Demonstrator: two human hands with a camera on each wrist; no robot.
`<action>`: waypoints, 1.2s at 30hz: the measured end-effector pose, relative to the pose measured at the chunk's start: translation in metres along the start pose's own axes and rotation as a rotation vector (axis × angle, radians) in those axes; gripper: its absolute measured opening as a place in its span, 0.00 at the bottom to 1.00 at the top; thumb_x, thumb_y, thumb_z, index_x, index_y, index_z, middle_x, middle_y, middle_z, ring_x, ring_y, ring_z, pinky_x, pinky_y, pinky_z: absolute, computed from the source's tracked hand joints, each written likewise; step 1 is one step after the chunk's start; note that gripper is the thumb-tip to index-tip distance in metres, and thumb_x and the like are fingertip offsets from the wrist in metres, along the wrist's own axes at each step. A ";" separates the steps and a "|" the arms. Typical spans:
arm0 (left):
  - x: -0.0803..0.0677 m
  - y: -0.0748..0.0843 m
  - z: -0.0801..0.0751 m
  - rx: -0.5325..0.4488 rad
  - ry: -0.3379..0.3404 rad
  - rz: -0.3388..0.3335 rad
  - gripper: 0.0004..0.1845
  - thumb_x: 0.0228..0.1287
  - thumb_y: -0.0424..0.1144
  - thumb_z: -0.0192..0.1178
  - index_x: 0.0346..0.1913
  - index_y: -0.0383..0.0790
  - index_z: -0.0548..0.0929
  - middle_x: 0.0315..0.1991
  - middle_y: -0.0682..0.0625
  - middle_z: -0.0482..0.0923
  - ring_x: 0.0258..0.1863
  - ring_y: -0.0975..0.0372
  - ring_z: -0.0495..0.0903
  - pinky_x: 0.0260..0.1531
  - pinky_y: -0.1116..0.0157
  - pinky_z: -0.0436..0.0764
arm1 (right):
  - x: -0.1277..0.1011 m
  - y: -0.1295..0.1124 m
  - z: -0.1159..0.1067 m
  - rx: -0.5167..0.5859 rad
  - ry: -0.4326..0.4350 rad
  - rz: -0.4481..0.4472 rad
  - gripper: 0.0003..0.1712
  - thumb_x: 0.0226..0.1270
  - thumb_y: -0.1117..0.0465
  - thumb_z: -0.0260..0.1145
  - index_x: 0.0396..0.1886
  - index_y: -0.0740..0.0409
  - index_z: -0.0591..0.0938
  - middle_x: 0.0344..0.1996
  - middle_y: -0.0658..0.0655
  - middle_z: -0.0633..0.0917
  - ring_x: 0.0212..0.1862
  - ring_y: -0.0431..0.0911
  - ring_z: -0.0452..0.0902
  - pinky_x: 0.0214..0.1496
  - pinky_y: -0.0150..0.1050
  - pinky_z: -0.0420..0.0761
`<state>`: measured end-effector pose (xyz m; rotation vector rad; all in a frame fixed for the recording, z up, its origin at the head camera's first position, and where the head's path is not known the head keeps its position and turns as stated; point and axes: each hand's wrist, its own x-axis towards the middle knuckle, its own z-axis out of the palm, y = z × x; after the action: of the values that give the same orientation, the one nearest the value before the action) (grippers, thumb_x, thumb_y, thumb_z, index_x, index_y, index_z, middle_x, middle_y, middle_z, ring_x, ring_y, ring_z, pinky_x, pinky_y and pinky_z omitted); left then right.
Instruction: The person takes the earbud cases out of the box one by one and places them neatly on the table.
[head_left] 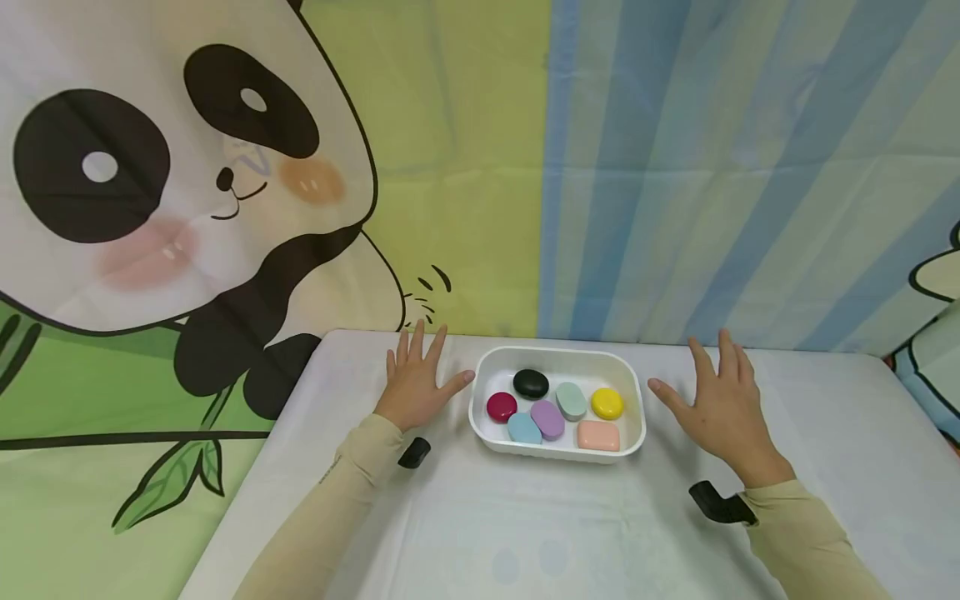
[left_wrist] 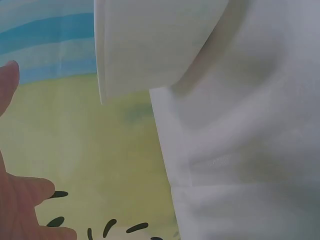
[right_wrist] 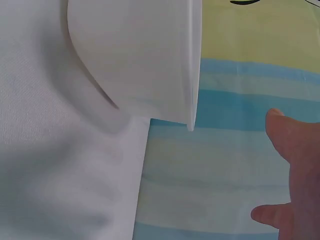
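Observation:
Between the two hands stands a white plastic tray (head_left: 558, 451) with rounded corners. In it lie a black oval piece (head_left: 531, 383), a dark red round one (head_left: 502, 407), a light blue one (head_left: 524, 428), a purple oval (head_left: 548, 420), a pale green oval (head_left: 571, 401), a yellow round one (head_left: 607, 403) and a pink rectangular one (head_left: 598, 435). My left hand (head_left: 416, 389), fingers spread, has its thumb tip close by the tray's left end. Off the right end, my right hand (head_left: 722, 417) is spread too, holding nothing. Both wrist views show the tray's outer wall (left_wrist: 155, 45) (right_wrist: 132, 55).
A white cloth covers the table (head_left: 480, 533). Behind its far edge hangs a printed curtain (head_left: 457, 167) with a panda and blue stripes. Black wrist mounts (head_left: 415, 452) (head_left: 720, 503) sit below each sleeve cuff.

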<state>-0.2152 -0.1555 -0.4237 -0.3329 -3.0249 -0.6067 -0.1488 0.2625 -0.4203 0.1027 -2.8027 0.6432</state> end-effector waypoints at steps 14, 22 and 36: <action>-0.001 0.004 0.002 -0.034 0.007 0.048 0.51 0.66 0.70 0.54 0.82 0.49 0.48 0.81 0.36 0.37 0.78 0.39 0.36 0.71 0.34 0.40 | 0.004 -0.017 0.002 0.001 0.018 -0.052 0.52 0.69 0.39 0.65 0.75 0.73 0.57 0.76 0.79 0.43 0.72 0.79 0.40 0.66 0.78 0.45; -0.004 0.006 0.008 -0.064 0.005 0.079 0.51 0.66 0.70 0.54 0.82 0.50 0.48 0.81 0.39 0.38 0.79 0.43 0.35 0.73 0.38 0.39 | 0.006 -0.030 0.005 0.053 0.007 -0.076 0.51 0.68 0.42 0.67 0.76 0.72 0.58 0.76 0.78 0.43 0.73 0.78 0.39 0.66 0.78 0.44; -0.012 0.013 0.021 -0.117 -0.035 0.104 0.50 0.66 0.67 0.55 0.82 0.47 0.48 0.81 0.40 0.40 0.79 0.44 0.38 0.74 0.41 0.41 | 0.006 -0.050 0.019 0.113 -0.023 -0.087 0.51 0.66 0.47 0.71 0.77 0.69 0.58 0.77 0.76 0.44 0.72 0.77 0.42 0.64 0.79 0.47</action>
<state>-0.2001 -0.1382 -0.4393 -0.5074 -2.9877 -0.7786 -0.1528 0.2093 -0.4139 0.2542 -2.7650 0.7832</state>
